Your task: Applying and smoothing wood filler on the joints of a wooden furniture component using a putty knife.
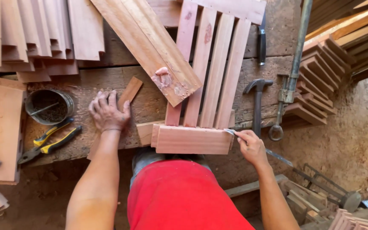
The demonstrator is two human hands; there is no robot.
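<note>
While the left hand (106, 113) lies flat with fingers spread on the worn wooden table (150, 106), its grip is open and holds nothing; its fingertips rest on or just beside a short loose wooden strip (128, 93) that slants up and away from it. Left of this hand stands a round metal tin of nails (49, 106), and just below the tin lie pliers with yellow and black handles (50, 142).

Over at the other side, the right hand (251, 147) is closed around a thin metal blade (230, 132), possibly a scraper or chisel, though the view is too small to be sure. The blade's tip touches the right end of the slatted wooden frame (205, 85), at the corner of its front board (192, 139), which overhangs the table edge just left of this hand. The frame's slats run away from the hand toward the far side of the table. A long plank (150, 42) with smears of filler lies slantwise across the frame's left slats. Right above the right hand lies a claw hammer (257, 102), and beyond that a long metal bar clamp (292, 72).
</note>
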